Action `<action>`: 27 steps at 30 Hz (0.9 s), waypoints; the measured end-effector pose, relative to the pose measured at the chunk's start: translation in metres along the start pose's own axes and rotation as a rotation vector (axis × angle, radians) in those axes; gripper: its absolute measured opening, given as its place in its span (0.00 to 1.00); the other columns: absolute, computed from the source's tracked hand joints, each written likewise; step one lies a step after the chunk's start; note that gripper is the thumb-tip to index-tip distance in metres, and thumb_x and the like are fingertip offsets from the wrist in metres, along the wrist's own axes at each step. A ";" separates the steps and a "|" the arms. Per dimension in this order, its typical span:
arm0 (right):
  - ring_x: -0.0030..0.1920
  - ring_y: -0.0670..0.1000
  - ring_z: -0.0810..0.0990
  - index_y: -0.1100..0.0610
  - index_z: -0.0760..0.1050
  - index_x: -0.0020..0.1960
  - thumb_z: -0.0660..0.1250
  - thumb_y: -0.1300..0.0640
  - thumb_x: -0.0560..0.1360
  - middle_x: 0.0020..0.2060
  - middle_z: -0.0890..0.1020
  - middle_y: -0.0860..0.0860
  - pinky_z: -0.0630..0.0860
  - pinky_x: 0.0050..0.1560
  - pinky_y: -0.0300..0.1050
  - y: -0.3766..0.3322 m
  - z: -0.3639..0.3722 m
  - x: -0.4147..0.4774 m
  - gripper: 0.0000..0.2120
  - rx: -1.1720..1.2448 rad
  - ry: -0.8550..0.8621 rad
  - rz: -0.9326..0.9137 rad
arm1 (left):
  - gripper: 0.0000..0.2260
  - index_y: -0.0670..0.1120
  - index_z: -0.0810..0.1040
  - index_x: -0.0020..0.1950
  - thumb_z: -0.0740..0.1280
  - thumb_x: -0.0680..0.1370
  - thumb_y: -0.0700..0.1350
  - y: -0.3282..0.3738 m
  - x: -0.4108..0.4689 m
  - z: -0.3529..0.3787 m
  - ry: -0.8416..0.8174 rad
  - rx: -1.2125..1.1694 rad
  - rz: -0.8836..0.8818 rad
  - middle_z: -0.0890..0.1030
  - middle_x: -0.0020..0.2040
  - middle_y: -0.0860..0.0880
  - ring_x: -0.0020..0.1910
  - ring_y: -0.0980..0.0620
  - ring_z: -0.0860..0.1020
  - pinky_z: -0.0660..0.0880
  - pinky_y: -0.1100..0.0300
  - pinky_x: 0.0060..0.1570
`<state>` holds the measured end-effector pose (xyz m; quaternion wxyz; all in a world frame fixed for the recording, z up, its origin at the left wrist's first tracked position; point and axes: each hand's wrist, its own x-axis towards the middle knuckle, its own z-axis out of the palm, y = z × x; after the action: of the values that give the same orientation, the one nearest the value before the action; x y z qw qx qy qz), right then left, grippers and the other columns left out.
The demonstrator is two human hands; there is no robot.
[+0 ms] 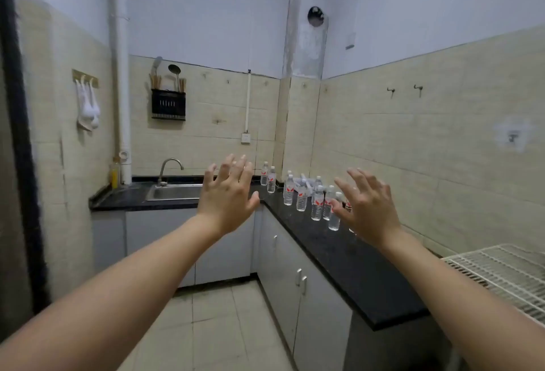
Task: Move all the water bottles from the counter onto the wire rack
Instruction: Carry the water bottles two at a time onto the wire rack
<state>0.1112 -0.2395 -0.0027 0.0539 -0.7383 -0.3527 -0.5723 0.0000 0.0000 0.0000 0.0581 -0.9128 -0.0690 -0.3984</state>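
Several clear water bottles (317, 202) with red-and-white labels stand upright on the black counter (354, 264) along the right wall, grouped towards the far corner. My left hand (228, 196) is raised in the air left of the bottles, fingers spread, holding nothing. My right hand (367, 204) is also raised with fingers apart, in front of the nearest bottles and hiding part of one or two. A white wire rack (501, 273) lies at the right edge, beyond the counter's near end, with nothing visible on it.
A steel sink (174, 192) with a curved tap (168, 168) sits in the counter on the back wall. A yellow bottle (114, 174) stands left of it. White cabinets (283, 267) run below the counter. Tiled floor (224, 326) lies between me and the cabinets.
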 end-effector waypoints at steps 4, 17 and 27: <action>0.54 0.54 0.68 0.58 0.78 0.51 0.57 0.48 0.68 0.49 0.82 0.60 0.78 0.44 0.54 0.021 0.054 0.005 0.20 0.022 0.001 0.036 | 0.25 0.40 0.77 0.56 0.56 0.69 0.54 -0.002 0.030 0.046 0.050 0.068 -0.005 0.81 0.56 0.41 0.57 0.41 0.78 0.75 0.44 0.51; 0.46 0.62 0.81 0.63 0.78 0.51 0.75 0.59 0.63 0.46 0.81 0.63 0.79 0.40 0.55 -0.035 0.243 0.046 0.18 0.335 -0.135 -0.058 | 0.21 0.39 0.79 0.52 0.56 0.70 0.51 -0.116 0.042 0.165 0.125 0.209 -0.167 0.83 0.50 0.42 0.55 0.48 0.68 0.71 0.53 0.49; 0.44 0.61 0.81 0.61 0.80 0.45 0.77 0.60 0.60 0.44 0.82 0.60 0.79 0.37 0.52 -0.110 0.413 0.112 0.15 0.376 -0.152 -0.158 | 0.21 0.38 0.80 0.51 0.54 0.69 0.48 -0.284 0.077 0.256 0.013 0.220 -0.414 0.83 0.50 0.40 0.54 0.42 0.76 0.76 0.45 0.47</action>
<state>0.3909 0.0940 -0.0792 0.1188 -0.7262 -0.5132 -0.4418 0.1872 0.3264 -0.1019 0.0748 -0.8648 -0.2973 -0.3977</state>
